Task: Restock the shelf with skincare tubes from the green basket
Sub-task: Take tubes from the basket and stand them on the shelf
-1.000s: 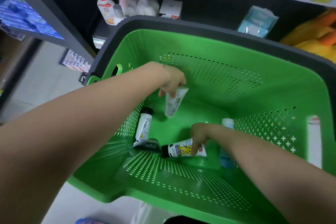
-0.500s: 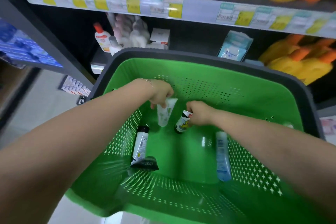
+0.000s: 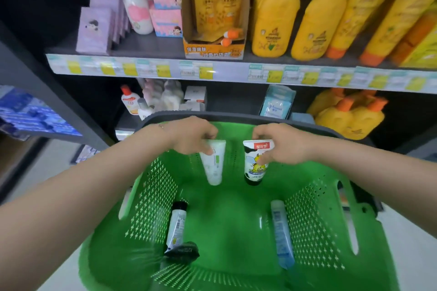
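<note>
Left grip (image 3: 191, 137) pinches the white tube (image 3: 214, 165), right grip (image 3: 281, 144) pinches the cartoon-printed tube (image 3: 251, 162); both tubes hang near-upright, caps down (crimped ends at the grips), over the green basket (image 3: 224, 220).

A single wide-angle camera sits on the person's head, facing forward and tipped down. It looks steeply into the green perforated plastic basket (image 3: 224, 220), which fills the frame from 9 through 6 to 3 o'clock, so near that its closest wall runs off the bottom edge. Both forearms enter from 8 and 4 o'clock and meet near centre, where the left hand (image 3: 191, 136) grips a plain white squeeze tube (image 3: 214, 163) and the right hand (image 3: 281, 146) a cartoon-printed white tube with a black cap (image 3: 251, 168). Toward 12 o'clock the view takes in the dark grey store shelf with its price-label strip (image 3: 236, 71) — close ahead.
</note>
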`<state>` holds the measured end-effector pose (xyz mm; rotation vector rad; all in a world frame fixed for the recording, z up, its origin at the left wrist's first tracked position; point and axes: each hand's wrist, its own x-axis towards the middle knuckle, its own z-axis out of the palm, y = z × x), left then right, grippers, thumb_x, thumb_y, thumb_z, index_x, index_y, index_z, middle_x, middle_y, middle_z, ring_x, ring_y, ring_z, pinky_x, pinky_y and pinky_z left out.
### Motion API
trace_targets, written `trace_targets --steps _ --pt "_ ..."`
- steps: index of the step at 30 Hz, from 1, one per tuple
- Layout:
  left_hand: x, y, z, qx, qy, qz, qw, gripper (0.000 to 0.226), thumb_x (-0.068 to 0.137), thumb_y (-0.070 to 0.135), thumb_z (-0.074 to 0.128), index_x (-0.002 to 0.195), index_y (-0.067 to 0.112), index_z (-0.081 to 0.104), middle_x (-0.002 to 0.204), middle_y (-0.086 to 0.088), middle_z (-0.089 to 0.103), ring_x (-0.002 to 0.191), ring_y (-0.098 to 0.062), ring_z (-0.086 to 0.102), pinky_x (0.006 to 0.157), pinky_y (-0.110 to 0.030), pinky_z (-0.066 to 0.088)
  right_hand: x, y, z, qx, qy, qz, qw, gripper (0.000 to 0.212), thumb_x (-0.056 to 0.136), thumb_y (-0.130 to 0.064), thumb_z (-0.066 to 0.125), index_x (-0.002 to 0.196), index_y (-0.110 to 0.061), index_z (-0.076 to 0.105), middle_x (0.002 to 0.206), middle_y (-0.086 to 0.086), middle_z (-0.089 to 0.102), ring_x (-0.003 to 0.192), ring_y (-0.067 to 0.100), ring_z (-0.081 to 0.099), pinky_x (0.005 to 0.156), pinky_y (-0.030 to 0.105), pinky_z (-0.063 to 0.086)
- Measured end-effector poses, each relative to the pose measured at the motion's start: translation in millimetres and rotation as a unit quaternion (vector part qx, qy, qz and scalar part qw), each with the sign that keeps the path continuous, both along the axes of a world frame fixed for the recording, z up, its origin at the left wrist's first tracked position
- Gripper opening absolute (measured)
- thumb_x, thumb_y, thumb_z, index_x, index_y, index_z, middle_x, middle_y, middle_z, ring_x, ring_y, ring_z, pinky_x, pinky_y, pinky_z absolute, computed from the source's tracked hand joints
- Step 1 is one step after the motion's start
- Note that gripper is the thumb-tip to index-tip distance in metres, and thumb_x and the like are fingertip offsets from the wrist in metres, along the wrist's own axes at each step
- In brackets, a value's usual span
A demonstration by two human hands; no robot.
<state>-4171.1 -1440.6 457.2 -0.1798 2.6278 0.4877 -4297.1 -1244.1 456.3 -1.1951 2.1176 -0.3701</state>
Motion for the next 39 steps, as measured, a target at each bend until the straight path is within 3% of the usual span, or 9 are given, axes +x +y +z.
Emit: trace_targets --steps 6,10,12,14,17,22,25,30,39 --pt "18.6 3.9 38.5 0.108 0.193 0.11 0.969 0.034 0.086 0.03 0.067 0.067 0.013 0.044 0.061 0.006 0.037 0.051 -0.003 0.032 0.054 -0.02 0.028 1.1 22.4 41.1 -0.139 -0.064 -0.094 0.984 0.025 0.07 -0.022 0.084 0.084 -0.019 0.064 0.081 0.003 0.067 0.064 0.01 0.056 0.059 0.025 0.042" --pt "19.4 10.5 57.6 0.225 0.251 0.193 0.921 0.029 0.085 0.025 0.069 0.075 0.002 0.055 0.063 0.002 0.048 0.058 -0.012 0.045 0.062 -0.029 0.042 2.6 27.7 59.9 -0.244 -0.101 -0.154 0.952 0.035 0.066 -0.014 0.086 0.09 -0.017 0.061 0.081 0.0 0.069 0.066 0.01 0.06 0.061 0.025 0.046" --pt "16.8 16.7 66.0 0.307 0.273 0.219 0.885 0.024 0.085 0.015 0.068 0.084 -0.006 0.058 0.076 -0.013 0.064 0.07 -0.026 0.061 0.075 -0.035 0.054 3.7 29.2 68.3 -0.284 -0.129 -0.178 0.933 0.038 0.067 -0.012 0.085 0.095 -0.015 0.059 0.083 -0.002 0.073 0.069 0.006 0.064 0.067 0.026 0.05" --pt "13.0 23.0 73.3 0.339 0.302 0.227 0.861 0.024 0.084 0.015 0.069 0.089 -0.007 0.06 0.094 -0.029 0.066 0.084 -0.034 0.066 0.085 -0.046 0.052 4.4 29.9 75.6 -0.318 -0.147 -0.194 0.916 0.038 0.069 -0.013 0.084 0.097 -0.017 0.058 0.087 -0.005 0.075 0.074 0.005 0.066 0.073 0.028 0.052" --pt "7.3 30.4 85.9 0.354 0.348 0.24 0.834 0.032 0.079 0.029 0.075 0.089 0.001 0.063 0.095 -0.035 0.062 0.08 -0.031 0.059 0.079 -0.056 0.049 4.1 29.9 85.8 -0.384 -0.158 -0.21 0.885 0.035 0.07 -0.012 0.082 0.098 -0.019 0.061 0.093 -0.006 0.075 0.091 0.013 0.069 0.086 0.038 0.053" --pt "-3.1 43.0 110.5 0.416 0.412 0.261 0.767 0.015 0.08 0.016 0.072 0.086 0.005 0.063 0.092 -0.021 0.069 0.077 -0.022 0.062 0.067 -0.028 0.05 4.6 28.5 104.5 -0.467 -0.157 -0.241 0.836 0.031 0.075 -0.007 0.076 0.102 -0.018 0.068 0.095 0.0 0.075 0.092 0.02 0.071 0.087 0.045 0.055" --pt "-10.1 49.1 123.6 0.408 0.438 0.256 0.759 0.018 0.08 0.017 0.072 0.091 0.004 0.064 0.097 -0.016 0.071 0.084 -0.018 0.067 0.07 -0.022 0.05 3.7 29.2 114.5 -0.496 -0.152 -0.25 0.818 0.025 0.079 -0.005 0.072 0.1 -0.02 0.069 0.092 0.0 0.076 0.086 0.018 0.072 0.079 0.037 0.058" --pt "-20.6 54.5 156.7 0.416 0.451 0.242 0.752 0.017 0.084 0.012 0.068 0.095 0.0 0.063 0.094 -0.013 0.072 0.086 -0.023 0.069 0.075 -0.031 0.057 -0.7 32.1 141.1 -0.531 -0.135 -0.244 0.8 0.023 0.08 -0.01 0.071 0.097 -0.025 0.069 0.09 -0.004 0.076 0.086 0.014 0.072 0.073 0.03 0.059" --pt "-48.7 71.9 233.3 0.467 0.464 0.21 0.723 0.018 0.087 0.009 0.064 0.102 0.001 0.062 0.099 -0.01 0.073 0.083 -0.016 0.07 0.063 -0.02 0.055 -18.2 46.7 208.3 -0.581 -0.08 -0.244 0.773 0.021 0.083 -0.012 0.071 0.099 -0.025 0.068 0.089 -0.01 0.075 0.082 0.004 0.071 0.059 0.013 0.052"
